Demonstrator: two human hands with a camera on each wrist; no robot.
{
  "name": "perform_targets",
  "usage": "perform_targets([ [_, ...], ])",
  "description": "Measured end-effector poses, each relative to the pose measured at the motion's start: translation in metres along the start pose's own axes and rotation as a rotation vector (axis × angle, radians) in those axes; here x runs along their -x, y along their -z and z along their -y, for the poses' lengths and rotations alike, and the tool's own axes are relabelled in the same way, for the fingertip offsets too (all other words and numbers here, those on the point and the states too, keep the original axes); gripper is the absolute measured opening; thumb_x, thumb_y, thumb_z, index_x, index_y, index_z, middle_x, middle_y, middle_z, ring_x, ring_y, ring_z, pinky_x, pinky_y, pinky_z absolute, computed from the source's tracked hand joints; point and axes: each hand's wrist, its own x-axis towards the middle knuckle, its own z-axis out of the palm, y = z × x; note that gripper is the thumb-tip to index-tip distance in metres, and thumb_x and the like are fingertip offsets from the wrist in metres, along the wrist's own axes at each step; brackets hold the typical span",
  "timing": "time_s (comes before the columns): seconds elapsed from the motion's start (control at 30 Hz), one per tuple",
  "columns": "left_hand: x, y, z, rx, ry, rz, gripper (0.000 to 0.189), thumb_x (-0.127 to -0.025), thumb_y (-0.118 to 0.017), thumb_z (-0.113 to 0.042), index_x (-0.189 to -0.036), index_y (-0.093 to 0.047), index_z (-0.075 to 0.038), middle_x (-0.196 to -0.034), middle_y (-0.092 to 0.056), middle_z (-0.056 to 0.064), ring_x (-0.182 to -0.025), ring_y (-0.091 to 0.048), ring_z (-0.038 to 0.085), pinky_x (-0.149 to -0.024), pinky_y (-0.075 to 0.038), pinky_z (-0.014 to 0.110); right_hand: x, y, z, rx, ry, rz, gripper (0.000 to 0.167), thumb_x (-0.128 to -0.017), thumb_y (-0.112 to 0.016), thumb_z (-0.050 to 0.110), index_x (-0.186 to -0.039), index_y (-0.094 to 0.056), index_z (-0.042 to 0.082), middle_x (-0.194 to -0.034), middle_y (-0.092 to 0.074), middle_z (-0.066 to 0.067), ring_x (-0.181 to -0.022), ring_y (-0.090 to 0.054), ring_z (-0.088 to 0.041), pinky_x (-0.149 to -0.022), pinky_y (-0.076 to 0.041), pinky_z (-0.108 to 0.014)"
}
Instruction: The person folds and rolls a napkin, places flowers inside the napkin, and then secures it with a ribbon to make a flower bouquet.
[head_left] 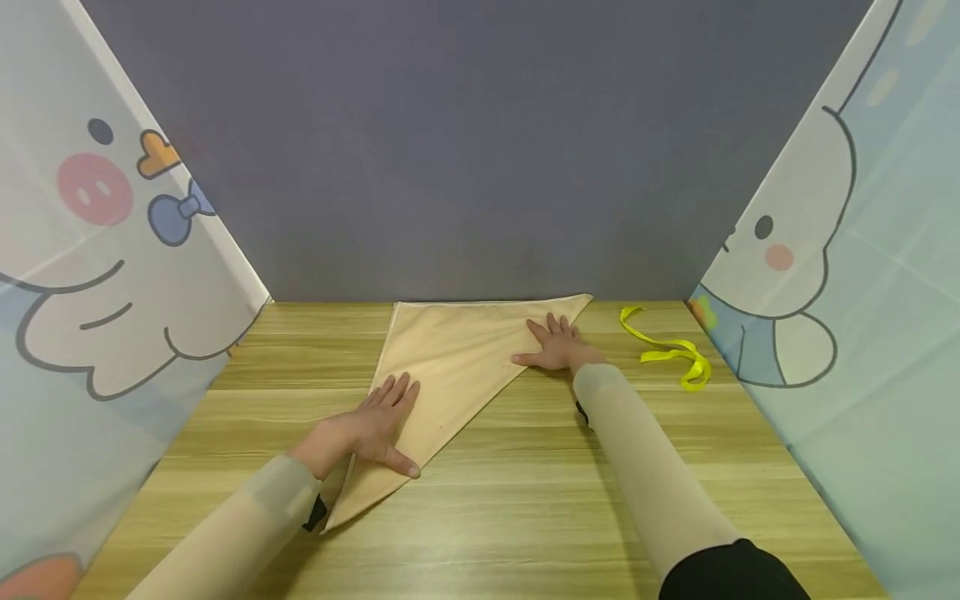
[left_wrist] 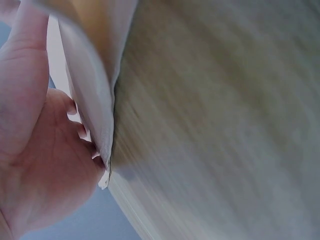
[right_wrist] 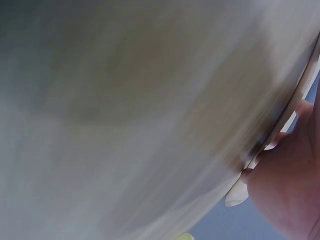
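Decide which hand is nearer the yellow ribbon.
Right. The right hand is left of the yellow ribbon; the left hand is farther left, on the beige cloth.

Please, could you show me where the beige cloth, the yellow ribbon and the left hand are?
Beige cloth [head_left: 450, 367]: head view, on the middle of its upper face.
Yellow ribbon [head_left: 665, 356]: head view, on a strand near its middle.
Left hand [head_left: 374, 430]: head view, on the back of the hand.

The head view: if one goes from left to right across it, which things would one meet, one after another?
Printed pink snout, printed blue bow, left hand, right hand, yellow ribbon, printed pink cheek.
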Motion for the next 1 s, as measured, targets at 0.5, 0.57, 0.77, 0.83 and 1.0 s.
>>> perform_targets([
  [0.5, -0.006, -0.002, -0.008, -0.045, -0.004, 0.0, 0.152, -0.079, -0.087, -0.076, -0.174, 0.004, 0.001, -0.18, 0.014, 0.03, -0.167, 0.011, 0.054, -0.136, -0.004, 0.068, -0.013, 0.0, -0.024, -0.01, -0.043, 0.002, 0.119, -0.087, -0.049, 0.099, -0.178, -0.004, 0.037, -0.184, 0.019, -0.015, -0.169, 0.02, -0.045, -0.132, 0.01, -0.073],
  [0.57, -0.009, -0.003, -0.011, -0.049, -0.002, 0.0, 0.153, -0.079, -0.087, -0.076, -0.174, 0.004, 0.001, -0.18, 0.014, 0.03, -0.167, 0.011, 0.054, -0.136, -0.004, 0.068, -0.015, 0.0, -0.031, -0.012, -0.044, -0.005, 0.12, -0.086, -0.05, 0.099, -0.178, -0.005, 0.036, -0.184, 0.019, -0.015, -0.169, 0.02, -0.045, -0.131, 0.01, -0.074],
  [0.77, -0.016, -0.004, -0.02, -0.055, 0.014, 0.01, 0.153, -0.079, -0.086, -0.077, -0.175, 0.006, -0.001, -0.18, 0.016, 0.029, -0.168, 0.013, 0.051, -0.137, -0.003, 0.065, -0.014, 0.002, -0.043, 0.0, -0.054, -0.003, 0.122, -0.086, -0.049, 0.1, -0.178, -0.003, 0.035, -0.183, 0.02, -0.014, -0.169, 0.02, -0.045, -0.13, 0.012, -0.075],
  [0.83, -0.017, -0.003, -0.023, -0.042, 0.016, 0.017, 0.153, -0.079, -0.086, -0.076, -0.175, 0.006, -0.001, -0.18, 0.017, 0.028, -0.168, 0.014, 0.05, -0.137, -0.002, 0.065, -0.011, 0.004, -0.044, -0.002, -0.06, -0.001, 0.123, -0.085, -0.049, 0.101, -0.178, -0.002, 0.036, -0.183, 0.02, -0.014, -0.169, 0.02, -0.045, -0.13, 0.012, -0.074],
  [1.0, -0.018, -0.004, -0.027, 0.01, 0.011, 0.024, 0.151, -0.08, -0.089, -0.071, -0.175, 0.006, -0.002, -0.18, 0.019, 0.027, -0.168, 0.016, 0.05, -0.136, 0.001, 0.066, 0.0, 0.008, -0.041, -0.027, -0.054, 0.009, 0.121, -0.087, -0.051, 0.099, -0.178, -0.003, 0.035, -0.183, 0.02, -0.016, -0.168, 0.02, -0.046, -0.131, 0.013, -0.074],
])
